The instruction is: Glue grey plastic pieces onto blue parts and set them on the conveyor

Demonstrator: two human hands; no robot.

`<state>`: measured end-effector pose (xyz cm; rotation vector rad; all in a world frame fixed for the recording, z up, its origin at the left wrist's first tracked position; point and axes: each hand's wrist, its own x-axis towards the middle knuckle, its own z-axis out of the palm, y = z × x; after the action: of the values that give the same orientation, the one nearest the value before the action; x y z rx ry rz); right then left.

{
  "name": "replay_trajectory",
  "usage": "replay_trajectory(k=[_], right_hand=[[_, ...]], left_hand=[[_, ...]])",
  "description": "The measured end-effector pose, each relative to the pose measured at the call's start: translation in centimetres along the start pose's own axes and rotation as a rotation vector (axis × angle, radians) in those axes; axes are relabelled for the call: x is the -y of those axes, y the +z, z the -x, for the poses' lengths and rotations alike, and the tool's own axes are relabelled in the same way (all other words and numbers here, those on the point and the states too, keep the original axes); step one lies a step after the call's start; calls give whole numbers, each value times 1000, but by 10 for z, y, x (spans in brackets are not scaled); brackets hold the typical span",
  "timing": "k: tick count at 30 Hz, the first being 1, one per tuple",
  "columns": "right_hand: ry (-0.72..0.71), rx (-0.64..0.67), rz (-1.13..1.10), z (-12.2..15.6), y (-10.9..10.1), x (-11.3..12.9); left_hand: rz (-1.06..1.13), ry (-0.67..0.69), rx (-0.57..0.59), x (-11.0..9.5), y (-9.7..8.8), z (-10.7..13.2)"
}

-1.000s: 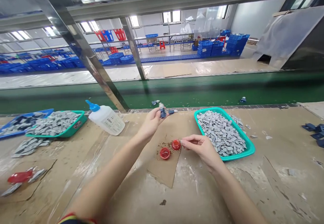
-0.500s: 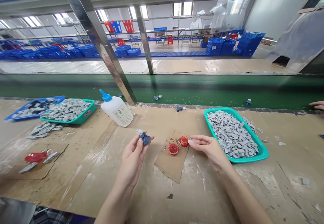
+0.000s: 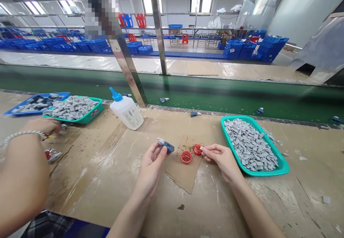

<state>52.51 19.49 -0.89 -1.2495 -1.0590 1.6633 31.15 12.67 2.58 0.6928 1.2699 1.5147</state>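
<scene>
My left hand (image 3: pixel 152 162) pinches a small dark blue part with a grey tip (image 3: pixel 166 145) just above the table. My right hand (image 3: pixel 219 157) is closed on a small grey piece (image 3: pixel 201 148), held at the edge of a red cap (image 3: pixel 197 150). A second red cap (image 3: pixel 186 156) lies beside it. Both caps rest on a scrap of cardboard (image 3: pixel 184 175). A teal tray (image 3: pixel 279 164) heaped with small grey parts sits just right of my right hand.
A white glue bottle with a blue nozzle (image 3: pixel 126 110) stands behind my left hand. At far left a co-worker's arm (image 3: pixel 24 166) reaches near a second teal tray (image 3: pixel 94 113) and a blue tray (image 3: pixel 16 109). A green conveyor belt (image 3: pixel 215 96) carrying loose parts runs behind.
My left hand has drawn back from near the belt toward me, still holding the blue part. A co-worker's arm has come into view at the left. The right hand stays at the red cap.
</scene>
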Motion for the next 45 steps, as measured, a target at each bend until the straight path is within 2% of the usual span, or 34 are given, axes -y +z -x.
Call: replay_trajectory(k=[11,15,20,31,38,45], right_hand=[[49,25,-40,3,-2,6],[61,107,-111,14,1,17],[80,235,-148,29,8,29],[79,309,-95,28,8,24],[163,360,-91,26,7,19],[180,405,-145,26,4,22]], left_hand=[[19,-37,63,8,18,5],[-28,-31,54,12,30,8],[-21,-8,114,18,41,11],[-102,15,146,17,47,13],[-204,94,166,12,52,11],[-189,14,174,13,57,7]])
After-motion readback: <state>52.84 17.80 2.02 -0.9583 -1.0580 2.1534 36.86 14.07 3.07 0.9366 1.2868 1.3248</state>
